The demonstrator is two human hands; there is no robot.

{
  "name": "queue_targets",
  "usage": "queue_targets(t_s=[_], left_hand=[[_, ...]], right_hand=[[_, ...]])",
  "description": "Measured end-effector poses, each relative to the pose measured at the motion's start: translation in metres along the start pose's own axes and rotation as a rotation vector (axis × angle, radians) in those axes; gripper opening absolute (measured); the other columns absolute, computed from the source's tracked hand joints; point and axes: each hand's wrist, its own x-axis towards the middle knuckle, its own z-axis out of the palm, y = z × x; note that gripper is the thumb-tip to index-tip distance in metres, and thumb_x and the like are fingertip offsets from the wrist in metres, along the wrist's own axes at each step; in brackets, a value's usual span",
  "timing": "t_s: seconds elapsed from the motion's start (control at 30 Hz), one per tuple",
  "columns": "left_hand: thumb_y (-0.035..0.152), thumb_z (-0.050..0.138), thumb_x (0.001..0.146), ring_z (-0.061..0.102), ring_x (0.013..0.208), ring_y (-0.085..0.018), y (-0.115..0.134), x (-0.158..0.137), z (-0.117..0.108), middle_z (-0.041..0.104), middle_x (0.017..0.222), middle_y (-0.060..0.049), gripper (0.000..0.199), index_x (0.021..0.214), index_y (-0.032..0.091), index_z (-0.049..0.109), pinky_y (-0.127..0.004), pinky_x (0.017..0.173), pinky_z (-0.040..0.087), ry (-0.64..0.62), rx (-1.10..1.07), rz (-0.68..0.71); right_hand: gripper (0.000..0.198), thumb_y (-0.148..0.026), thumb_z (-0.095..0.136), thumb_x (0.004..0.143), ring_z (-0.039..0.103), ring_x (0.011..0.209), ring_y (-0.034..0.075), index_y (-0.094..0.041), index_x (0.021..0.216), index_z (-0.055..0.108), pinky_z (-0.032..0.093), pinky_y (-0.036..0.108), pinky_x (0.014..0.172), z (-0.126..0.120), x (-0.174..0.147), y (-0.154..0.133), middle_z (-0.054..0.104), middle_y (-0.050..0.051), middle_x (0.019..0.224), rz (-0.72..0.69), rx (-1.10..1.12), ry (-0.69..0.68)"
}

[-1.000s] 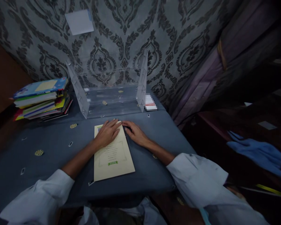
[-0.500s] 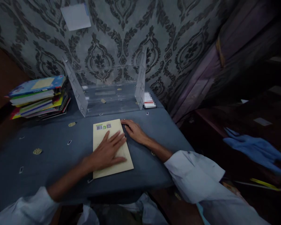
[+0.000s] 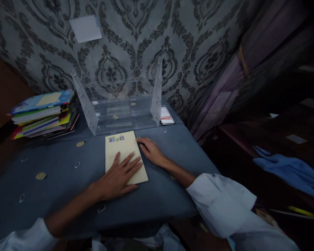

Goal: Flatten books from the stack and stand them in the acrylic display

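Note:
A thin cream-coloured book lies flat on the table, with a barcode, a green mark and a QR code along its far edge. Across its lower half my left hand rests palm down, fingers spread. My right hand lies on the table just right of the book, its index finger stretched to the far right edge and the other fingers loosely bent. A clear plastic rack stands behind the book, close to the wall.
Several books and notebooks are piled in a stack at the left. A white and red item, blurred out, sits right of the rack. The blue table cover ends at the right, beside a tied curtain and a blue cloth.
The book has shifted slightly away from me, nearer the rack. My left hand has slid toward its lower edge, uncovering a faint printed box. My right hand stays by the right edge.

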Motion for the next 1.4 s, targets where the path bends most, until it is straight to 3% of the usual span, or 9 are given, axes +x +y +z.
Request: queue_targets(t_s=[0.47, 0.67, 0.87, 1.0, 1.17, 1.4], left_hand=[[0.06, 0.041, 0.101, 0.023, 0.154, -0.028, -0.023, 0.013, -0.005, 0.036, 0.163, -0.009, 0.071, 0.161, 0.029, 0.019, -0.062, 0.125, 0.002, -0.011, -0.118, 0.033], [0.05, 0.031, 0.107, 0.034, 0.15, -0.022, -0.064, 0.035, -0.003, 0.039, 0.161, -0.009, 0.055, 0.156, 0.027, 0.035, -0.052, 0.126, 0.014, 0.057, -0.15, -0.109], [0.043, 0.029, 0.107, 0.039, 0.147, -0.024, -0.103, 0.072, 0.0, 0.044, 0.158, -0.011, 0.051, 0.152, 0.023, 0.041, -0.052, 0.12, 0.026, 0.104, -0.063, -0.231], [0.038, 0.029, 0.106, 0.047, 0.141, -0.027, -0.105, 0.082, -0.001, 0.048, 0.155, -0.014, 0.05, 0.149, 0.019, 0.045, -0.051, 0.113, 0.034, 0.141, -0.002, -0.241], [0.036, 0.03, 0.105, 0.049, 0.138, -0.027, -0.101, 0.084, -0.001, 0.05, 0.153, -0.013, 0.049, 0.149, 0.02, 0.046, -0.051, 0.11, 0.036, 0.139, 0.032, -0.243], [0.032, 0.032, 0.104, 0.053, 0.133, -0.029, -0.098, 0.073, -0.001, 0.056, 0.147, -0.014, 0.046, 0.142, 0.017, 0.053, -0.052, 0.108, 0.039, 0.182, 0.081, -0.34]], right_hand=[[0.037, -0.014, 0.047, 0.095, 0.065, 0.109, 0.025, -0.021, 0.127, 0.065, 0.054, 0.046, 0.097, -0.001, -0.001, 0.004, 0.07, 0.011, 0.117, 0.019, -0.04, 0.047], [0.038, -0.012, 0.045, 0.095, 0.065, 0.11, 0.025, -0.021, 0.127, 0.065, 0.054, 0.046, 0.097, -0.003, 0.001, -0.001, 0.071, 0.012, 0.116, 0.019, -0.041, 0.038], [0.038, -0.011, 0.045, 0.095, 0.065, 0.108, 0.025, -0.02, 0.126, 0.065, 0.054, 0.046, 0.097, -0.004, 0.002, -0.004, 0.071, 0.011, 0.115, 0.038, -0.047, 0.034], [0.038, -0.013, 0.046, 0.095, 0.064, 0.111, 0.026, -0.021, 0.128, 0.064, 0.053, 0.048, 0.098, -0.003, 0.001, -0.005, 0.07, 0.012, 0.118, 0.01, -0.056, 0.031], [0.041, -0.017, 0.048, 0.097, 0.054, 0.13, 0.028, -0.022, 0.136, 0.058, 0.046, 0.053, 0.109, -0.001, 0.004, 0.001, 0.062, 0.014, 0.137, -0.086, -0.107, -0.007], [0.042, -0.02, 0.046, 0.098, 0.049, 0.138, 0.029, -0.017, 0.139, 0.055, 0.041, 0.054, 0.113, 0.004, 0.039, 0.006, 0.057, 0.016, 0.145, -0.025, -0.241, -0.147]])
